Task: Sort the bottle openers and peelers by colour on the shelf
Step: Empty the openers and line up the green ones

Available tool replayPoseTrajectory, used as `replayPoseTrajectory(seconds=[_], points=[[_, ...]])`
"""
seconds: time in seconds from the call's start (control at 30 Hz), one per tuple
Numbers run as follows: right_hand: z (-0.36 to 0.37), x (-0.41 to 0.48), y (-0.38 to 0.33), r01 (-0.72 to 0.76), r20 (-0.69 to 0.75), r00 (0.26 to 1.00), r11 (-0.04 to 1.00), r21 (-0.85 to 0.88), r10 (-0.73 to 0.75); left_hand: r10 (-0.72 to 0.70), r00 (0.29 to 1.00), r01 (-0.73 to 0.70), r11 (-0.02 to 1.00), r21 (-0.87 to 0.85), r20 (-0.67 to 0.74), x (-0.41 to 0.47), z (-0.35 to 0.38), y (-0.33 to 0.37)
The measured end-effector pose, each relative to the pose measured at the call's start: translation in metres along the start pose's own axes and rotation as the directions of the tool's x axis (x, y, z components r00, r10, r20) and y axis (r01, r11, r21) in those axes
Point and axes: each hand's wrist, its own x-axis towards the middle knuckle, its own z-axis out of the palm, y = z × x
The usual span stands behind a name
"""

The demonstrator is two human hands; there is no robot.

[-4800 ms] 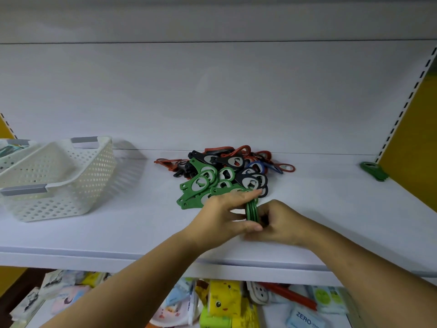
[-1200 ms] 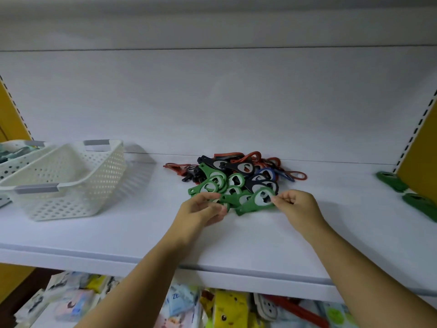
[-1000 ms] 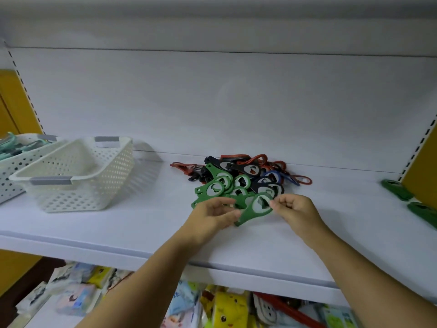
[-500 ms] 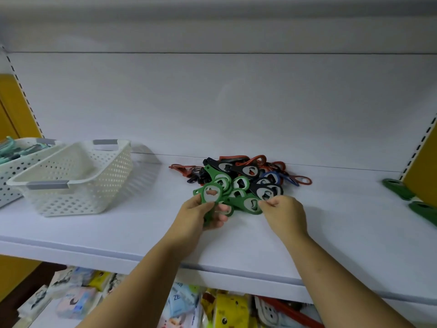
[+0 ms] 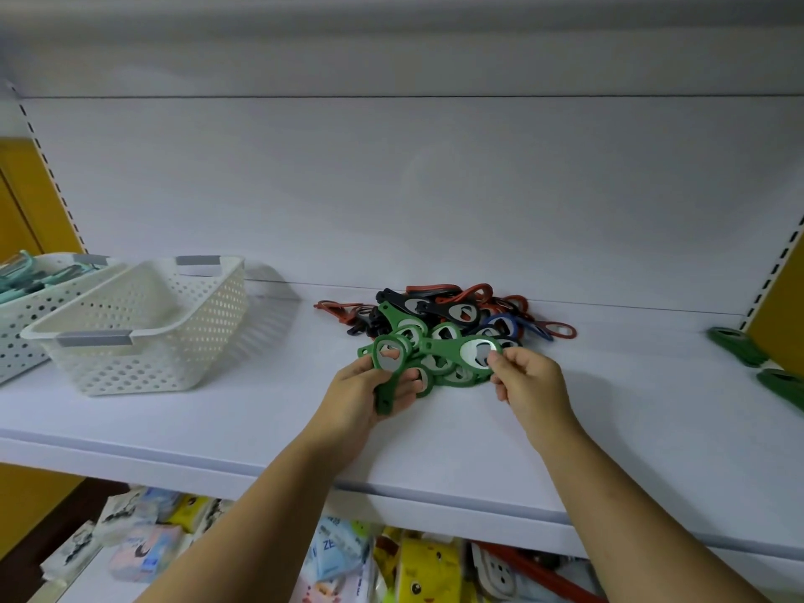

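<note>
A mixed pile of bottle openers (image 5: pixel 457 317) in green, black, red and blue lies mid-shelf near the back wall. My left hand (image 5: pixel 370 396) grips a green opener (image 5: pixel 388 363) upright by its handle, at the pile's front left. My right hand (image 5: pixel 528 383) pinches the round head of another green opener (image 5: pixel 461 352), which is lifted a little over the front of the pile. Two more green openers (image 5: pixel 735 341) lie apart at the shelf's far right.
An empty white perforated basket (image 5: pixel 143 324) stands on the white shelf (image 5: pixel 217 428) at the left. Behind it, a second basket (image 5: pixel 26 306) holds teal peelers. Yellow uprights flank the shelf. Packaged goods fill the shelf below (image 5: pixel 348 559).
My left hand has picked one green opener out of the pile and holds it upright. My right hand has shifted its pinch onto another green opener and raised it. Earlier, green openers went to the far right.
</note>
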Motion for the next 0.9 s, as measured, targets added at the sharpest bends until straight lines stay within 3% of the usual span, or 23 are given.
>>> replayPoseTrajectory(seconds=[0.07,0.17,0.23,0.3,0.37,0.47,0.53,0.7,0.8,0.9], points=[[0.003,-0.003,0.0,0.022,0.126,0.992,1.0,0.016,-0.023,-0.004,1.0,0.002,0.998,0.061,0.029,0.0,-0.001,0.0],[0.008,-0.007,0.0,0.108,0.277,0.958,0.989,-0.105,-0.076,-0.009,0.996,-0.013,0.968,0.251,0.088,-0.003,0.0,-0.001],[0.011,-0.009,-0.001,0.143,0.304,0.948,0.98,-0.136,-0.096,-0.008,0.977,-0.102,0.86,0.5,0.213,-0.006,0.004,-0.003],[0.011,-0.01,-0.004,0.147,0.279,0.955,0.98,-0.133,-0.106,-0.016,0.96,-0.168,0.768,0.618,0.281,-0.006,0.007,-0.005],[0.01,-0.01,-0.006,0.131,0.232,0.968,0.984,-0.119,-0.101,0.012,0.968,-0.155,0.812,0.563,0.25,-0.004,0.004,-0.005],[0.011,-0.009,-0.004,0.078,0.196,0.98,0.981,-0.178,-0.042,0.051,0.995,-0.069,0.975,0.213,0.09,-0.002,-0.005,-0.001],[0.015,-0.006,-0.001,0.062,0.204,0.979,0.949,-0.309,0.003,0.031,1.0,-0.031,0.999,0.021,-0.003,0.002,-0.008,0.0],[0.036,0.004,-0.008,0.067,0.188,0.98,0.788,-0.612,0.063,0.017,0.999,-0.015,0.998,0.059,-0.044,0.004,-0.004,0.0],[0.05,-0.001,-0.011,0.087,0.122,0.993,0.67,-0.737,0.005,0.035,0.999,-0.034,0.999,0.022,-0.035,0.001,-0.004,0.002],[0.05,-0.004,-0.007,0.108,0.112,0.993,0.695,-0.711,-0.04,0.032,0.999,-0.033,0.999,-0.014,-0.031,0.002,-0.004,0.0]])
